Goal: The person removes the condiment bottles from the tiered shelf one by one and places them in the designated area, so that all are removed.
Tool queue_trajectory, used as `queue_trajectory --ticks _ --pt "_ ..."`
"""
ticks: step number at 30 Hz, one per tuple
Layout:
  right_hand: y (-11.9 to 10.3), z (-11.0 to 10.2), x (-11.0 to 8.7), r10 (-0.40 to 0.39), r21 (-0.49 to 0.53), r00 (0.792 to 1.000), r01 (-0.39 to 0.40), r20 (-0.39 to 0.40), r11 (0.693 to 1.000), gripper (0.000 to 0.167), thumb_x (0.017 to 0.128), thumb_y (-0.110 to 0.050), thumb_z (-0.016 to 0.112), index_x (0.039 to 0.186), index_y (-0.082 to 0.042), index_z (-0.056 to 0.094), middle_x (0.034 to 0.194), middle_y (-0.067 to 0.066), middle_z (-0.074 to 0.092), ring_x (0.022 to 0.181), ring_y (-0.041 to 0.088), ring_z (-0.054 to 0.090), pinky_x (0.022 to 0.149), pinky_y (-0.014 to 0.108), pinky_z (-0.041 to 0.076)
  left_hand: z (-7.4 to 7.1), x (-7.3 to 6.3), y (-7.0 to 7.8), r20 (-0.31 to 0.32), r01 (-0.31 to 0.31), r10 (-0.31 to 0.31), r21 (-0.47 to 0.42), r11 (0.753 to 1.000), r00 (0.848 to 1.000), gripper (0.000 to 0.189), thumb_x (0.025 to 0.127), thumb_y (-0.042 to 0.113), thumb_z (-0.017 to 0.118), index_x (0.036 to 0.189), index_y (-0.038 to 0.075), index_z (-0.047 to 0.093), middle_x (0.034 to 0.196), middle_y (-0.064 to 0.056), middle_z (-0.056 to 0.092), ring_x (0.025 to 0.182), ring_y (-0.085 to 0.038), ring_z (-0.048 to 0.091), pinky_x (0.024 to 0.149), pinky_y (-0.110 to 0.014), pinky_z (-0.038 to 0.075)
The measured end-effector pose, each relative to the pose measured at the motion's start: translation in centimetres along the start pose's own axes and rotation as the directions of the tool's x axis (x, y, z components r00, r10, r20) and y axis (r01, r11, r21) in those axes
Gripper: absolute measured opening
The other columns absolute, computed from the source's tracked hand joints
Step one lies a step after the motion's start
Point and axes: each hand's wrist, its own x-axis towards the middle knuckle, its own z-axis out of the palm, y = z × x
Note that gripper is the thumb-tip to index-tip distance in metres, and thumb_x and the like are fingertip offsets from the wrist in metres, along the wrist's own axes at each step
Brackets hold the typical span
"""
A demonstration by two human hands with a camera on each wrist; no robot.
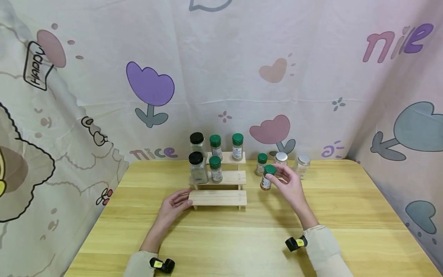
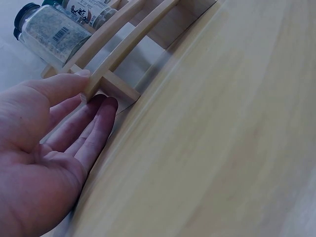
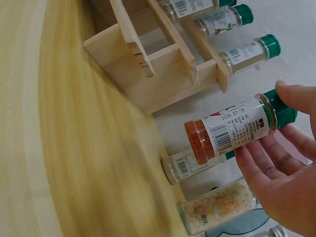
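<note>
My right hand (image 1: 290,185) grips a small spice jar (image 3: 227,129) by its green cap. Red-orange powder shows through the glass below its white label. The jar is tilted and held above the table, just right of the three-step wooden rack (image 1: 218,197). At the rack's left end, my left hand (image 1: 173,207) pinches the lowest step, thumb on top and fingers underneath. Two black-capped jars stand at the left of the upper steps, the front one (image 1: 198,168) on the middle step. Green-capped jars stand beside them, one (image 1: 216,169) on the middle step and two on top.
Right of the rack, another green-capped jar (image 1: 261,164) stands on the table (image 1: 221,242). Near it are two silver-capped jars, one (image 1: 281,158) partly behind my right hand and one (image 1: 302,165) farther right. A printed cloth (image 1: 214,77) hangs behind the table.
</note>
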Motion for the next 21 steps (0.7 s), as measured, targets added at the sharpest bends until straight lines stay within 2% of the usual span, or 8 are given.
queue_trajectory --ticks 8,15,21 --pt "1.2 0.2 0.2 0.017 0.000 1.000 -0.017 0.014 1.000 0.044 0.093 -0.012 0.078 0.131 0.003 0.061 0.124 0.021 0.065 0.111 0.024 0.064 0.093 0.022 0.056 -0.1 0.1 0.0 0.006 -0.013 0.013 -0.002 1.000 1.000 0.050 0.095 0.008 0.074 0.140 -0.004 0.057 0.134 -0.027 0.062 0.113 -0.015 0.068 0.095 -0.024 0.056" --pt "2.1 0.7 0.4 0.015 0.011 1.000 -0.015 0.022 1.000 0.043 0.094 -0.009 0.077 0.132 0.005 0.061 0.127 0.023 0.063 0.110 0.016 0.064 0.096 0.021 0.054 -0.1 0.2 -0.1 -0.002 -0.005 0.005 0.004 1.000 1.000 0.049 0.095 0.008 0.075 0.139 -0.003 0.058 0.134 -0.026 0.063 0.113 -0.016 0.068 0.095 -0.024 0.056" --pt "2.7 1.0 0.5 0.032 0.003 0.999 -0.032 0.023 0.999 0.042 0.094 -0.009 0.076 0.132 0.004 0.061 0.131 0.020 0.059 0.114 0.019 0.062 0.097 0.021 0.053 0.0 0.2 -0.1 -0.003 -0.004 0.004 0.005 1.000 1.000 0.049 0.095 0.009 0.075 0.140 -0.003 0.059 0.134 -0.026 0.063 0.117 -0.020 0.066 0.095 -0.024 0.055"
